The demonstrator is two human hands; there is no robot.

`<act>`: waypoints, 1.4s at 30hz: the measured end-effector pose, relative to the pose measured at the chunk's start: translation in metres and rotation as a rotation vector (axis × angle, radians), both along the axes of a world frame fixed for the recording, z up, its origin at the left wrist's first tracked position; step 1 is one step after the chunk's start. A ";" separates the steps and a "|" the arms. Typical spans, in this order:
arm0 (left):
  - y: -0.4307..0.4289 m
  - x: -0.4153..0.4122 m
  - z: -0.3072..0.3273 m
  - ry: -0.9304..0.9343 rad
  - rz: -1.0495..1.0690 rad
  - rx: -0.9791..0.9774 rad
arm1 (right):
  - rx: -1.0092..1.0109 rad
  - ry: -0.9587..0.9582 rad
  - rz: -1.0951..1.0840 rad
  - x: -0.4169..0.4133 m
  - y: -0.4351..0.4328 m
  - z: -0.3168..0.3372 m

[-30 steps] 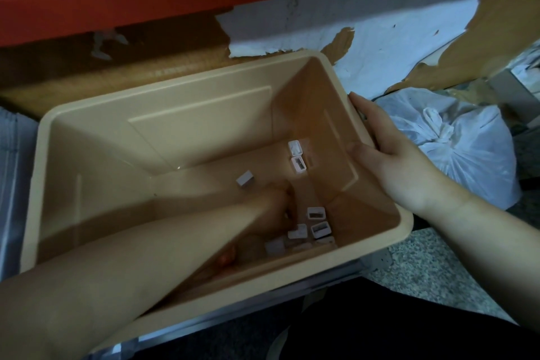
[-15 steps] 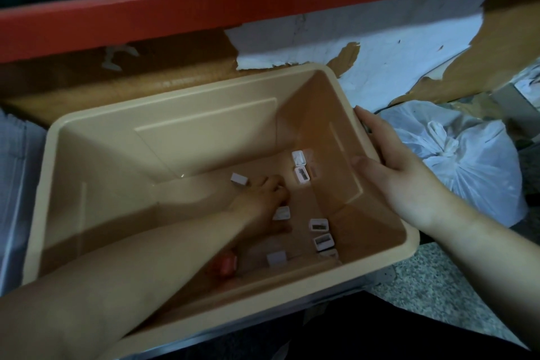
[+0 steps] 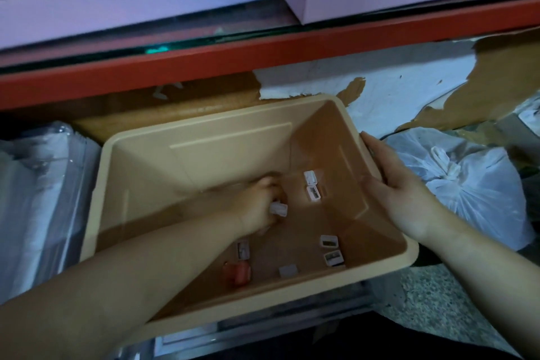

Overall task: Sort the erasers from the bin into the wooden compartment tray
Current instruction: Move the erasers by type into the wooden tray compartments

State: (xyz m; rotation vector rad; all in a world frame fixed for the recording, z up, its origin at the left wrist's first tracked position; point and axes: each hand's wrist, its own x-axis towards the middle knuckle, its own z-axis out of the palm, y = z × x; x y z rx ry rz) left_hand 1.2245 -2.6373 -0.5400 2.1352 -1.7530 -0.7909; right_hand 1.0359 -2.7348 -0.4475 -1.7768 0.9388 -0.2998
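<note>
One stack of clear-wrapped packets is seen at the far left, just beside the beige bin, which is set below a red shelf beam. The left forearm is extended down into the bin, and the left hand is placed near the middle of the floor, its fingers curled together and clamped on a white eraser that shows at the fingertips. Whether more than one piece is held cannot be told.

Loose erasers are scattered on the bin floor. A blurred white one is seen beside the forearm, a red-orange item near the front wall, and a flat white piece to its right. A close pair lies toward the back right, and a second pair near the front right corner.

The right rim is gripped by the right hand, thumb inside the wall, fingers laid together outside. A knotted white plastic bag is seen to the right of that hand.
</note>
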 end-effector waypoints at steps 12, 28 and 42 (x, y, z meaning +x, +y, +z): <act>0.027 0.003 0.217 -0.178 0.117 -0.226 | -0.669 0.128 -0.045 0.014 0.046 0.086; 0.285 0.117 0.404 -0.519 0.537 -0.585 | -0.584 -0.279 0.532 0.168 0.248 0.200; 0.345 0.202 0.361 -0.251 1.010 -0.669 | -0.636 -0.170 0.751 0.214 0.294 0.188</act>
